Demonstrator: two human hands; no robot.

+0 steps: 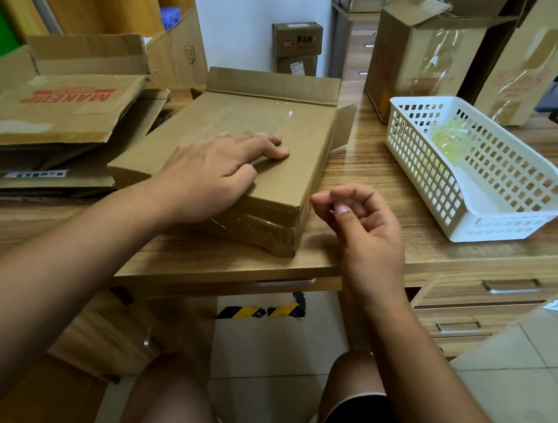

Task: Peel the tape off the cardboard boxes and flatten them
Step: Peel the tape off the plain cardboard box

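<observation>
Left hand (212, 173) flat on box (246, 118); right hand (362, 227) curled off its near corner, grip unclear.

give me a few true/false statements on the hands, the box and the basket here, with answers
1. The left hand lies flat on top of the cardboard box. True.
2. The white basket is empty. False: a yellowish crumpled wad lies in it.
3. The right hand rests on the box. False: it hovers beside the box's right edge.
4. Some clear tape covers the box's near end. True.
5. A stack of flattened cardboard lies left of the box. True.
</observation>
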